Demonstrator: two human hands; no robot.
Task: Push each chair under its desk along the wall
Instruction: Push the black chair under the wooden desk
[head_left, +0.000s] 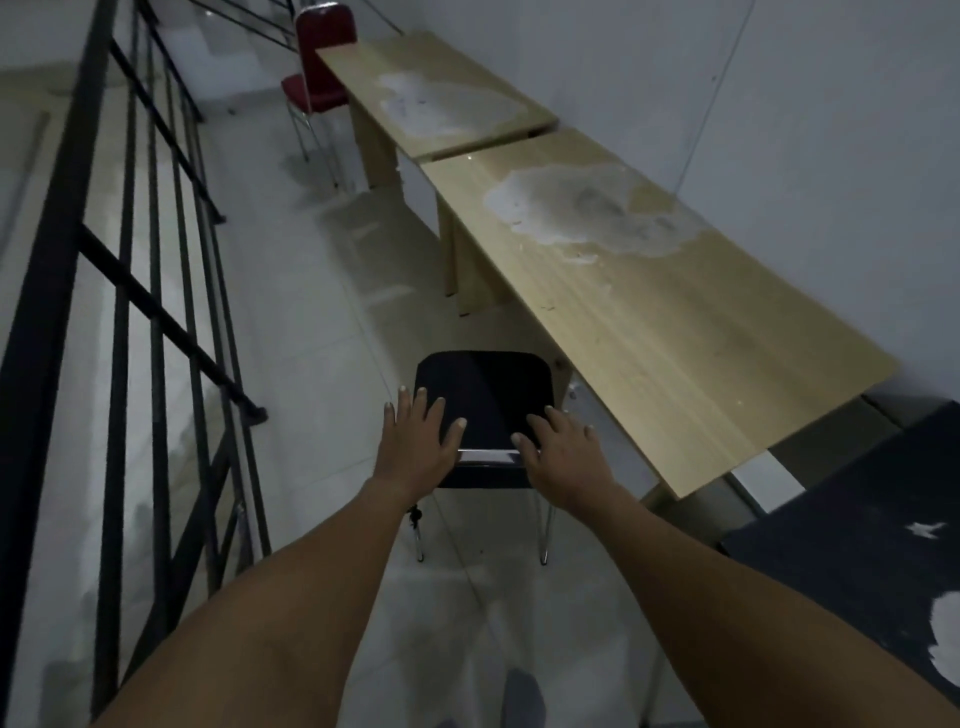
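A black chair (485, 392) with chrome legs stands on the floor just left of the near wooden desk (649, 312), its seat outside the desk's edge. My left hand (418, 441) and my right hand (558, 447) hover over the top of its backrest with fingers spread, holding nothing; whether they touch it is unclear. A second wooden desk (441, 93) stands farther along the wall. A red chair (319, 67) stands at that desk's far left end, pulled out from it.
A black metal railing (156, 291) runs along the left side of the narrow tiled walkway. The white wall borders the desks on the right. A dark stained surface (857, 545) lies at the lower right, next to the near desk.
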